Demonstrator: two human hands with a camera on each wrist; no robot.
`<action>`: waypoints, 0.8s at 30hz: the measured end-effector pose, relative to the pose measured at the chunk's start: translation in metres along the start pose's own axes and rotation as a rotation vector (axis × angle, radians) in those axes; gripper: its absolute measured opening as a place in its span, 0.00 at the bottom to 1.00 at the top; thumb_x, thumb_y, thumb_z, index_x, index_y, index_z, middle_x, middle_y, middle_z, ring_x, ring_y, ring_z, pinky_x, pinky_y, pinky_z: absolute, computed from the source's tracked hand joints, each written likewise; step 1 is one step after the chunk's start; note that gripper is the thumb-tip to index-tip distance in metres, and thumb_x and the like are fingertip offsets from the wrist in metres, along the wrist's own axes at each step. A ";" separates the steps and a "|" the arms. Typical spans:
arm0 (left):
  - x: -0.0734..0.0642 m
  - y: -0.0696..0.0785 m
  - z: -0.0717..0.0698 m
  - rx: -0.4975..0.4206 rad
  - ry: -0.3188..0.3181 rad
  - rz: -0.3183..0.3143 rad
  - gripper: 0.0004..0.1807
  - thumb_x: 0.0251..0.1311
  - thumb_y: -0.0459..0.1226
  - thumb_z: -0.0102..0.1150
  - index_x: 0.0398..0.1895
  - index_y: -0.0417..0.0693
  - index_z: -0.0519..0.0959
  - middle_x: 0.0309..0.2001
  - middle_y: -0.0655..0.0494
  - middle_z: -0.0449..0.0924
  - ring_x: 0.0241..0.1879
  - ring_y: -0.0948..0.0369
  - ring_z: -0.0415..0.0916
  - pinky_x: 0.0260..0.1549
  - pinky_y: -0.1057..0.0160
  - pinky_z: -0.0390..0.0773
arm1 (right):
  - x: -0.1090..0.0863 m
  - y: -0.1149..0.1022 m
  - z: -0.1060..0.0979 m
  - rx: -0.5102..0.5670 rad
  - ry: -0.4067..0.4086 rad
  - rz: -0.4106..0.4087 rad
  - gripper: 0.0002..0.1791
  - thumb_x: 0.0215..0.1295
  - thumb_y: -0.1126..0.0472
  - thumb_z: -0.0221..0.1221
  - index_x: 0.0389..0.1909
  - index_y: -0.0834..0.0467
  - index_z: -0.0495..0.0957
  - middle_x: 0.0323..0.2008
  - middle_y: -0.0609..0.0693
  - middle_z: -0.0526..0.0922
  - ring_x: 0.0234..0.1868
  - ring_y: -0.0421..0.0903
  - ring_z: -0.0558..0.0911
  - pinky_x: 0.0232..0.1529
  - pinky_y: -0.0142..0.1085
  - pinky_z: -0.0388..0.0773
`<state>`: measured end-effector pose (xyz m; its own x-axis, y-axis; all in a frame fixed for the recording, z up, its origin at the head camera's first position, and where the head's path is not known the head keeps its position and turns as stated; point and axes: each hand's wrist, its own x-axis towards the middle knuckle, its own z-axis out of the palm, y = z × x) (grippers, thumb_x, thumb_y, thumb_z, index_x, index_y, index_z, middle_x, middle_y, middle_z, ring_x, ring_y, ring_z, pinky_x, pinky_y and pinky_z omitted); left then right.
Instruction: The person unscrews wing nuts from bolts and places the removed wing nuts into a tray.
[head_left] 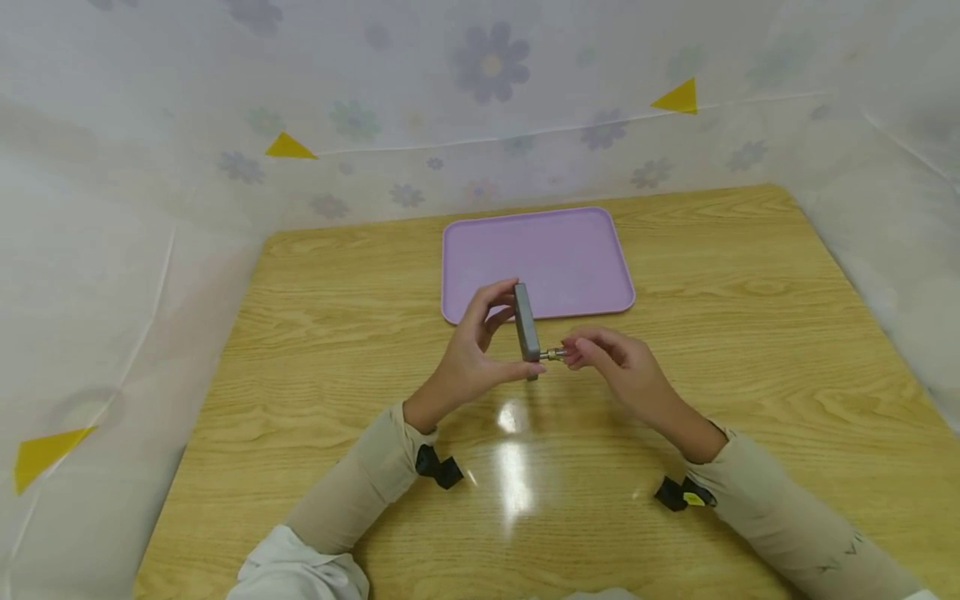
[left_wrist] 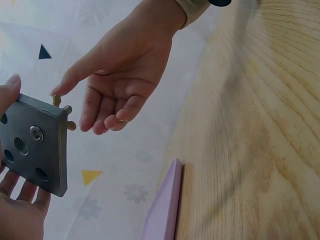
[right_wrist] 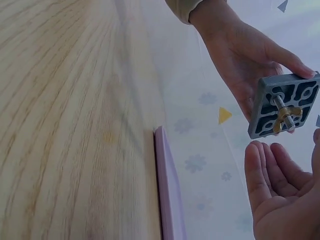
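My left hand (head_left: 467, 360) grips a thick grey square plate (head_left: 527, 323) by its edges, thumb at the bottom, fingers at the top, holding it upright over the table. A threaded bolt (right_wrist: 280, 105) sticks out from the plate's ribbed side, with a brass wing nut (right_wrist: 287, 119) on it. On the smooth face, the bolt's socket head (left_wrist: 36, 133) shows among several round holes. My right hand (head_left: 628, 367) is at the bolt's free end, its thumb tip right at one wing in the left wrist view. Its other fingers are loosely extended beneath the wing nut.
A shallow purple tray (head_left: 536, 258) lies flat behind the hands, towards the far edge of the wood-grain table (head_left: 360, 333). White flower-print sheeting (head_left: 420, 100) hangs behind and at both sides, with yellow triangles on it.
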<state>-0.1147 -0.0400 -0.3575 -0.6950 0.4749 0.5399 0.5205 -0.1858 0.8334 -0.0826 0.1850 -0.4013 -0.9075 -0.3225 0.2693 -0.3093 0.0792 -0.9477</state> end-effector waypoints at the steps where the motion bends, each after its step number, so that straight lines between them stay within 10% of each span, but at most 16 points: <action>1: 0.000 0.000 0.000 0.000 0.002 -0.001 0.53 0.29 0.14 0.70 0.64 0.28 0.53 0.57 0.28 0.56 0.55 0.52 0.60 0.57 0.44 0.67 | 0.000 0.000 0.000 0.015 -0.003 0.003 0.14 0.73 0.66 0.44 0.44 0.71 0.75 0.38 0.63 0.80 0.38 0.51 0.81 0.41 0.38 0.81; 24: -0.001 0.001 0.003 0.007 -0.004 -0.027 0.52 0.32 0.15 0.70 0.65 0.29 0.53 0.58 0.37 0.58 0.56 0.53 0.60 0.59 0.48 0.66 | 0.003 -0.007 0.008 0.095 -0.027 0.175 0.13 0.67 0.62 0.55 0.45 0.68 0.76 0.38 0.59 0.82 0.39 0.56 0.82 0.45 0.40 0.80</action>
<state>-0.1125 -0.0380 -0.3578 -0.7065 0.4835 0.5168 0.5050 -0.1671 0.8468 -0.0806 0.1755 -0.3952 -0.9366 -0.3372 0.0952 -0.1178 0.0471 -0.9919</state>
